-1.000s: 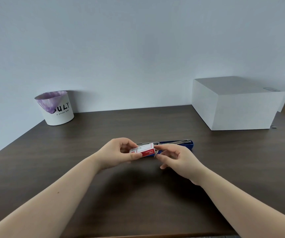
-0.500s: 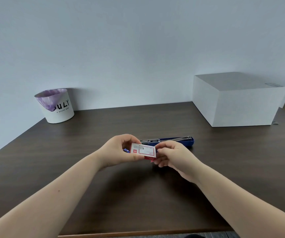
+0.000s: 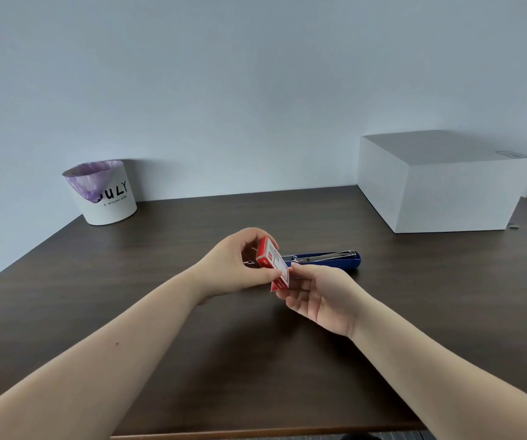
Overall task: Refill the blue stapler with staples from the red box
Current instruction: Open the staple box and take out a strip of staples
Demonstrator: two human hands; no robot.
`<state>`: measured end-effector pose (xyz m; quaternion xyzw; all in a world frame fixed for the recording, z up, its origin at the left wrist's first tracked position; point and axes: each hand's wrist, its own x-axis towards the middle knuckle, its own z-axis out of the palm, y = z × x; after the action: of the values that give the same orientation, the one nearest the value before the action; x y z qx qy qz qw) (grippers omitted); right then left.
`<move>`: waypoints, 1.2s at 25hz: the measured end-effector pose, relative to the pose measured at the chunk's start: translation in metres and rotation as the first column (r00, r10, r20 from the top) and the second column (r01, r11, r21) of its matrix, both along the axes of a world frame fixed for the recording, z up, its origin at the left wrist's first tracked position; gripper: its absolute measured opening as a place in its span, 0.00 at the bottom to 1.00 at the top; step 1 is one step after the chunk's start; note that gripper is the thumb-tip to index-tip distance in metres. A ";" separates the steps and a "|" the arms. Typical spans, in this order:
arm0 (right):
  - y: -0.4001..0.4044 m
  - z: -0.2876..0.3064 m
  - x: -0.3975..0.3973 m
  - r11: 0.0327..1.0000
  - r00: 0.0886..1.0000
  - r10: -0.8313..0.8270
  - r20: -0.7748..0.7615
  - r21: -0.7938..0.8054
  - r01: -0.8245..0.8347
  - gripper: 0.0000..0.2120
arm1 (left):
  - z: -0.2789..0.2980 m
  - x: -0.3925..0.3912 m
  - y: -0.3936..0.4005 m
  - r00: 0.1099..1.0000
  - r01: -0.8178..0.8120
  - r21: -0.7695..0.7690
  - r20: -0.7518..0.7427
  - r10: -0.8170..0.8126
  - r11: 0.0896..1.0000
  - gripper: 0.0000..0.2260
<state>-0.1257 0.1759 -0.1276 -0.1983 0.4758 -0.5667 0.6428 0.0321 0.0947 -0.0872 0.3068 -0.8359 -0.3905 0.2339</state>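
Observation:
A small red and white staple box (image 3: 271, 265) is held above the dark table, tilted with its lower end flap hanging down. My left hand (image 3: 240, 265) grips its upper part between thumb and fingers. Under the box's lower end my right hand (image 3: 319, 296) lies palm up, its thumb and fingertips touching the flap. Behind both hands the blue stapler (image 3: 325, 260) rests on the table with its metal staple channel exposed; its left end is hidden by the box and my hands.
A white bucket (image 3: 103, 195) with a purple liner stands at the table's back left by the wall. A big white box (image 3: 443, 182) sits at the back right. The dark wooden table (image 3: 160, 328) ends close to me.
The box has been lifted and turned from lying flat to tilted on end, its lower flap now hanging. My right hand has rolled palm up beneath it.

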 end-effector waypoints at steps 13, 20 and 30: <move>0.005 -0.005 0.001 0.993 0.989 -0.005 0.149 -0.114 0.023 0.10 | 0.017 0.000 0.002 0.993 0.101 -0.109 0.079 -0.092 0.989 0.16; 0.010 -0.002 -0.002 0.979 0.981 -0.006 0.194 -0.198 0.045 0.11 | 0.027 -0.006 0.006 0.990 0.101 -0.221 0.117 -0.076 0.970 0.20; 0.010 -0.002 -0.003 0.978 0.980 -0.067 0.189 -0.181 0.102 0.08 | 0.027 -0.006 0.004 0.995 0.089 -0.130 0.047 -0.083 0.987 0.17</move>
<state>-0.1285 0.1854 -0.1291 -0.1858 0.3668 -0.6520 0.6370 0.0256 0.0991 -0.0603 0.2622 -0.8771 -0.3375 0.2192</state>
